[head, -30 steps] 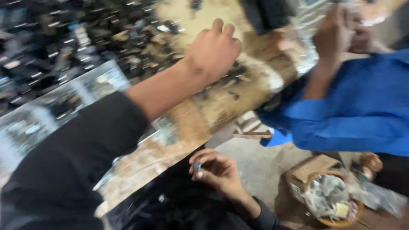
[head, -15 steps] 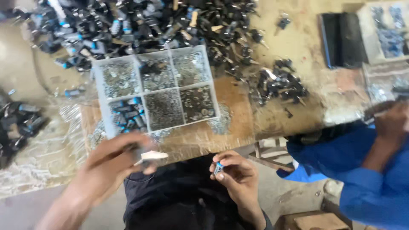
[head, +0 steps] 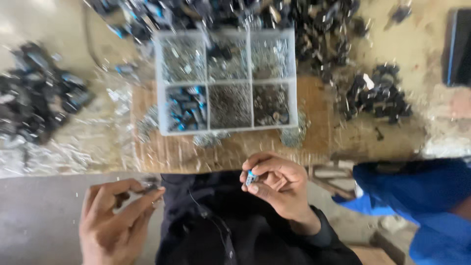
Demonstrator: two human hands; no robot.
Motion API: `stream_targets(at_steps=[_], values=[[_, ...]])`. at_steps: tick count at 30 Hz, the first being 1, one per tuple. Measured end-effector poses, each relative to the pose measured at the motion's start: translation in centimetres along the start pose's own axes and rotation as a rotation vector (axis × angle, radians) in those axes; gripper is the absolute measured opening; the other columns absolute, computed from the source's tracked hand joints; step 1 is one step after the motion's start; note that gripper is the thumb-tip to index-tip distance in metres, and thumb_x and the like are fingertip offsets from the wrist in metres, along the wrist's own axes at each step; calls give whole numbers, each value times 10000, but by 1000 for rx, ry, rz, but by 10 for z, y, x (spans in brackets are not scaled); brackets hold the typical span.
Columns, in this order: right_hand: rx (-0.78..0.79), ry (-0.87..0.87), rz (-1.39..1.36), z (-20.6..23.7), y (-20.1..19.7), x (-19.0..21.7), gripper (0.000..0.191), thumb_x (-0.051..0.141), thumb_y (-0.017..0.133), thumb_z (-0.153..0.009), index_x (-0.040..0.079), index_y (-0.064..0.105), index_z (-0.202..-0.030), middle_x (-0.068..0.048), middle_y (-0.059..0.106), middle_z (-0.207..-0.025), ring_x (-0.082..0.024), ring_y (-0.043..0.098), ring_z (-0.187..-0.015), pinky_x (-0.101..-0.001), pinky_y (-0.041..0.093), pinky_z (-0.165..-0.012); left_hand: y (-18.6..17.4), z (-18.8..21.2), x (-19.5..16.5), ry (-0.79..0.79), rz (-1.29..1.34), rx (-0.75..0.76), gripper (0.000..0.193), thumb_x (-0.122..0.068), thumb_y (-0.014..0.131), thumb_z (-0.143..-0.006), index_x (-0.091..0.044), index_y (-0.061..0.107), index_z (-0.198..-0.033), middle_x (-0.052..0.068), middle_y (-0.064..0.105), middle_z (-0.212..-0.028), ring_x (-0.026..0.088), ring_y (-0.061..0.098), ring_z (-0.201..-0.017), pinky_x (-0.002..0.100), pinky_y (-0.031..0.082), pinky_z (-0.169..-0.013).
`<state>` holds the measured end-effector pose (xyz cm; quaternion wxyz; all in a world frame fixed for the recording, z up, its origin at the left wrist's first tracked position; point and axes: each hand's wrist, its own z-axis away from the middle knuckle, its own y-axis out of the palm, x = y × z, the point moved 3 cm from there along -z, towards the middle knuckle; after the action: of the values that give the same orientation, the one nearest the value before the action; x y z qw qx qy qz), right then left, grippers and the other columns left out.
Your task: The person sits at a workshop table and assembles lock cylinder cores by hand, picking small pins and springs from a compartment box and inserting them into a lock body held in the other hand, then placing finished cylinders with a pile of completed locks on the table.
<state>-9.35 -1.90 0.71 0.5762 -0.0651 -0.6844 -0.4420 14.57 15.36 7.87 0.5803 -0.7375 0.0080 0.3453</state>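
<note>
My right hand is curled over my lap, pinching a small blue and silver part between thumb and fingers. My left hand hangs lower at the left, its fingertips closed on a small dark piece that is too blurred to identify. Just ahead of both hands a clear plastic compartment box sits on a wooden board. Its cells hold small metal bits, and one front-left cell holds blue and black parts.
Piles of black and blue parts lie at the left, along the far side and at the right. A person in a blue sleeve sits at my right. A dark flat case lies at the far right.
My left hand has pulled back from the far side of the table to my lap, now pinching a small piece. My right hand has stayed near my lap with its blue part.
</note>
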Motion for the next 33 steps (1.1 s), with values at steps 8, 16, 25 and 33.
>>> stream_targets(at_steps=[8,16,25,33], values=[[-367,-387,138,68,-70,34,427,-142,726,-860,-6,691,-1263,-242,668,-1179,-294,726,-948,-348,680,-772,105,-64,-106,443,527,259,216,-72,837,-868,-84,751,-1066,56,710,-1019,229,680,-858,332,563,-742],[-634,-442,171,67,-115,17,323,-100,710,-980,1,663,-1284,-234,641,-1246,-257,695,-952,-291,628,-757,174,-70,-142,558,245,124,299,6,758,-805,-41,751,-1100,116,679,-1028,273,643,-891,348,557,-724],[-300,-139,126,51,-77,15,273,-78,757,-968,38,711,-1210,-213,667,-1139,-256,742,-897,-318,686,-742,129,-34,-56,484,16,98,255,39,838,-858,-59,791,-1089,87,647,-1004,235,621,-838,368,484,-700],[-35,132,-154,28,-32,-24,356,-105,802,-883,-53,664,-1207,-243,635,-1230,-285,738,-1013,-341,669,-783,113,-2,-14,303,-73,48,360,79,762,-845,-65,768,-1175,114,623,-1132,303,644,-1017,417,540,-871]])
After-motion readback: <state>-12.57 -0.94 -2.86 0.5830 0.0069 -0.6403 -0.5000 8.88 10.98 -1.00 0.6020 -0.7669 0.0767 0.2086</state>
